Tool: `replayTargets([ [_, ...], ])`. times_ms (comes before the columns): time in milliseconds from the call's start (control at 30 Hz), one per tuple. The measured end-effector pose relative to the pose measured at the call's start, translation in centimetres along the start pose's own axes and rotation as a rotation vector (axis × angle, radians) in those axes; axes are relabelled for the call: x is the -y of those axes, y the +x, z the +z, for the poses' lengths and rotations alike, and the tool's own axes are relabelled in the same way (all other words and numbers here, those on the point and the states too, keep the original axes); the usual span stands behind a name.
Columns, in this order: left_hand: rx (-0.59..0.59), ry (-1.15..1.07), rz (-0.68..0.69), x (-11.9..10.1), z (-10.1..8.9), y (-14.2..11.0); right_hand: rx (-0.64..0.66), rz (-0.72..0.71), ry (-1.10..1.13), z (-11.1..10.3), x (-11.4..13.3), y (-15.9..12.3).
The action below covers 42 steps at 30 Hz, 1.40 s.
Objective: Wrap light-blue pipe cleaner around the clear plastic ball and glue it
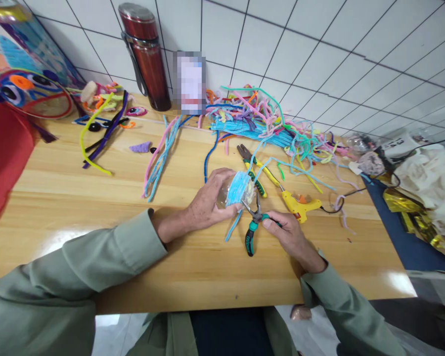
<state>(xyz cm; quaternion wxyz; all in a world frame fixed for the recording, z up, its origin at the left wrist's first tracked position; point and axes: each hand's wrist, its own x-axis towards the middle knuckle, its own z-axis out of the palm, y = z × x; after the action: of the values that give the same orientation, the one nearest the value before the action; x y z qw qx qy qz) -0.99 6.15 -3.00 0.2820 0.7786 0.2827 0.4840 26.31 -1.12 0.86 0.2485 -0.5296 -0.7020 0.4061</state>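
Note:
My left hand (213,200) is wrapped round a clear, rounded piece banded with light blue pipe cleaners (238,189). Loose blue ends stick out from it at the top right and hang below. In my right hand (287,232) is one teal-and-black handle of a pair of needle-nose pliers (252,225). Its other handle swings free toward me, and the jaws stand apart against the lower right of the wrapped piece. Just behind lie green-and-yellow pliers (259,180). A yellow hot glue gun (299,206) rests to the right of my hands.
Along the tiled wall stand a red thermos (148,64) and a phone (191,84). A tangled heap of pipe cleaners (252,126) lies behind my hands. More pipe cleaners (163,158) are at left, near a decorated round craft piece (33,94). White cloth (422,173) is bundled at right.

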Motion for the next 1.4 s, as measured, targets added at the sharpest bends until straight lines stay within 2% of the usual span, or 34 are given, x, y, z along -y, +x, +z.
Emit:
replayTargets([
  [167,0.002,-0.011,-0.019,0.01,-0.05,-0.04,-0.026,-0.014,0.025,-0.11,0.17,0.01],
  [433,0.009,-0.021,-0.040,-0.01,-0.05,-0.10,0.003,0.012,0.004,0.07,-0.23,-0.01],
  [833,0.025,-0.005,-0.025,-0.18,-0.25,-0.03,-0.013,-0.007,0.063,-0.30,0.16,-0.04],
  [1200,0.008,-0.017,-0.020,0.06,-0.05,-0.10,0.009,0.021,0.019,-0.02,-0.63,0.02],
  [1400,0.022,-0.008,-0.025,0.04,-0.13,-0.13,0.008,0.033,0.018,0.01,-0.09,0.00],
])
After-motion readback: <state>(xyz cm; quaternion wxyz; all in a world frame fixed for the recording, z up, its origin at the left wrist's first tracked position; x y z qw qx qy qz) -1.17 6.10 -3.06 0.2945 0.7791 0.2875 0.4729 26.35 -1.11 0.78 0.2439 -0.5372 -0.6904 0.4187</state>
